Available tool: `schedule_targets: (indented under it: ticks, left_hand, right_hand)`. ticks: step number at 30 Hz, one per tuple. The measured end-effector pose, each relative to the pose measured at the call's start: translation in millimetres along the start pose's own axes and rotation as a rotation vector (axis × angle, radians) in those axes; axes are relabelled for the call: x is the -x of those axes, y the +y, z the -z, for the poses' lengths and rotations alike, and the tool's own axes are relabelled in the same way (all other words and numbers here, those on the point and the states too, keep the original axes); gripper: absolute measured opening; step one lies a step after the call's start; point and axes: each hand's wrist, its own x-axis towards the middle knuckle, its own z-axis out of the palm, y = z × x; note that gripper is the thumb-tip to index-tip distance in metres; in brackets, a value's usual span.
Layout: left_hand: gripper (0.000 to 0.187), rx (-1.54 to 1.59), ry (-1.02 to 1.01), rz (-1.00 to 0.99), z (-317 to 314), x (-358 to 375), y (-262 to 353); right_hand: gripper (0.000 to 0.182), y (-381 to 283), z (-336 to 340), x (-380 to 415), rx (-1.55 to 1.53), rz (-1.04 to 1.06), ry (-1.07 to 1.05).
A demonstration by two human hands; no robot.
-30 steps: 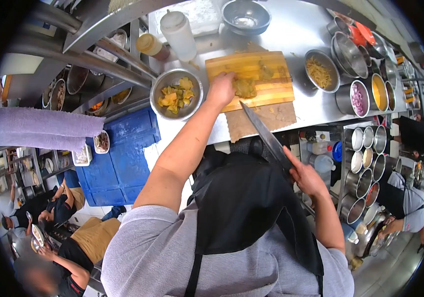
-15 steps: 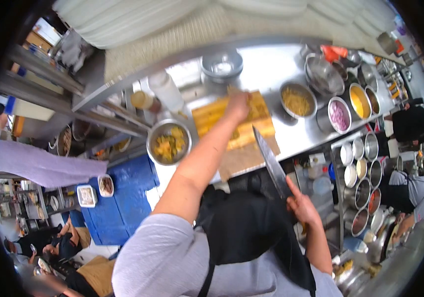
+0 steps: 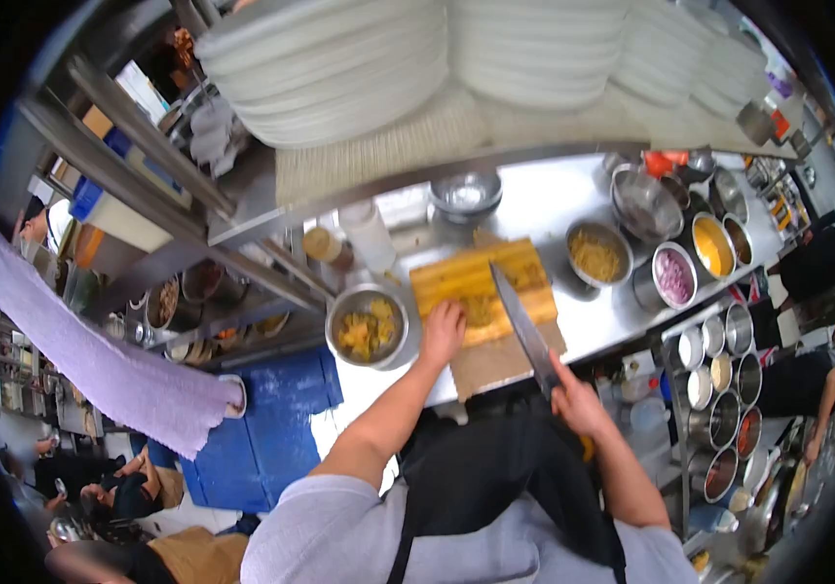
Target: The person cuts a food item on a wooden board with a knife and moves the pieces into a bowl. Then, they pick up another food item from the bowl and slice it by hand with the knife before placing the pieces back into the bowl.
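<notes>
My right hand grips the handle of a large knife, whose blade reaches up across the right part of a yellow cutting board. At the board's left side my left hand rests with its fingertips by some chopped green-yellow food; whether it pinches a piece is too small to tell. A brown cloth or paper lies under the board's near edge. Left of the board stands a steel bowl with cut yellow and green pieces in it.
Bowls of shredded food, purple onion and orange liquid stand at the right. Bottles and stacked metal bowls are behind the board, beneath a shelf of plates. Co-workers stand at both sides.
My left hand has moved from the board's far edge back to its near left side. The knife tip now lies over the board. The whole view has shifted.
</notes>
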Motion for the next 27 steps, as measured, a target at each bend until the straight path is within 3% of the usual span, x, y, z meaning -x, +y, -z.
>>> schedule_targets:
  ticks: [3,6,8,15,27]
  left_hand:
    - [0.026,0.046,-0.095,0.057,6.3,0.5,-1.7]
    - [0.031,0.098,-0.094,0.061,13.2,-1.8,-0.9]
    - [0.034,0.097,-0.003,0.010,12.2,-1.1,0.8]
    - [0.034,0.131,-0.011,0.039,10.8,-1.5,-1.6]
    - [0.033,0.136,-0.022,0.063,11.3,-4.4,-1.3]
  right_hand:
    - [0.076,-19.0,-6.8,-17.1,0.091,-0.014,-0.013]
    - [0.075,-25.6,-16.8,-28.0,0.166,0.063,-0.023]
    - [0.075,-29.3,-23.3,-31.6,0.194,0.034,-0.043]
    - [0.076,-23.2,-37.5,-36.0,0.363,-0.026,-0.069]
    - [0.075,-28.6,-47.6,-47.7,0.274,-0.022,-0.013]
